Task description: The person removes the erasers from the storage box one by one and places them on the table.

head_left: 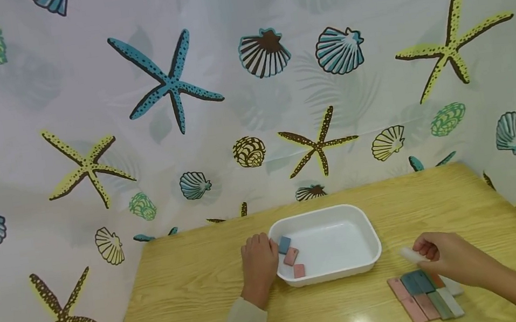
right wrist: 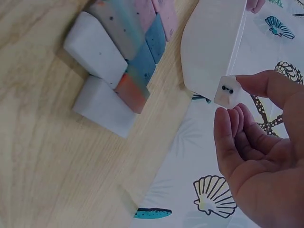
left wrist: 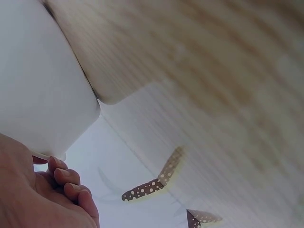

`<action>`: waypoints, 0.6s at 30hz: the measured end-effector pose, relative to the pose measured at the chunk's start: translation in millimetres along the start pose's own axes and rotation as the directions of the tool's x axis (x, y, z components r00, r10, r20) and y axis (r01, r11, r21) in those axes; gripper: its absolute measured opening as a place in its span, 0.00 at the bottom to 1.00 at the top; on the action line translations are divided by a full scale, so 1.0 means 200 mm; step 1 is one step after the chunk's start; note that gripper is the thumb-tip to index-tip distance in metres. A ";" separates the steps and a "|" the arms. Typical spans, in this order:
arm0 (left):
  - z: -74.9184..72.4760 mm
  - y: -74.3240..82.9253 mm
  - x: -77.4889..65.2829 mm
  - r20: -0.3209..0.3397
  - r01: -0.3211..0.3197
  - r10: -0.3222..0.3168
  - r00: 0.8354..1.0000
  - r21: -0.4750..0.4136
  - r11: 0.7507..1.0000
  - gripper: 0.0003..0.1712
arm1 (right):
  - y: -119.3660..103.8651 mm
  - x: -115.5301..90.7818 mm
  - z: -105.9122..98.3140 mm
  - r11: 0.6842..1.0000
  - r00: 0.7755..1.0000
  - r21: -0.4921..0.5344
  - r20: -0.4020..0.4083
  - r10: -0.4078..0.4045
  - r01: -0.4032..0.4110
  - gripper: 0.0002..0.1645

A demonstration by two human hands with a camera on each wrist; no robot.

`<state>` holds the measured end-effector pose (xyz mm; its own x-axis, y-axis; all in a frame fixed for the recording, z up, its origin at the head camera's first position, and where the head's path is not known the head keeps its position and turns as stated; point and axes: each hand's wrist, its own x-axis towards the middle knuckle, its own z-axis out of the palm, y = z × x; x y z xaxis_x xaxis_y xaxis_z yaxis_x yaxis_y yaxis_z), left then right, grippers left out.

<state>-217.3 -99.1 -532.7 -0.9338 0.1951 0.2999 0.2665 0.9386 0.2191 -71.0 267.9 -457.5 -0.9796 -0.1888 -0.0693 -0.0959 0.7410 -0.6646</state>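
My left hand [head_left: 259, 263] grips the left rim of a white plastic tray [head_left: 337, 243]; in the left wrist view its curled fingers meet the rim. Inside the tray, along its left side, lie a blue tile [head_left: 284, 244] and two pink tiles [head_left: 291, 256]. Between thumb and fingertips my right hand [head_left: 456, 257] pinches a small white tile [right wrist: 227, 90] with black dots on its face. That tile is raised above a cluster of flat tiles right of the tray: pink [head_left: 413, 310], dark blue [head_left: 417, 282], grey-green [head_left: 440, 304], white [right wrist: 95, 45] and orange-brown [right wrist: 132, 93].
Everything stands on a wood-grain table [head_left: 183, 301]. A white curtain [head_left: 222, 187] printed with starfish and shells hangs behind the table and along its sides. The tile cluster sits close to the tray's lower right corner.
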 end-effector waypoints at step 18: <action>0.01 0.00 0.00 -0.019 -0.010 0.010 1.000 -0.024 1.000 0.13 | 0.27 -0.32 0.06 0.933 0.933 0.026 -0.005 0.360 -0.360 0.22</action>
<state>-217.4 -98.9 -533.9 -0.9265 0.1988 0.3194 0.2817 0.9294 0.2386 -10.7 312.6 -498.3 -0.9492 0.0941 -0.3003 0.2680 0.7423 -0.6142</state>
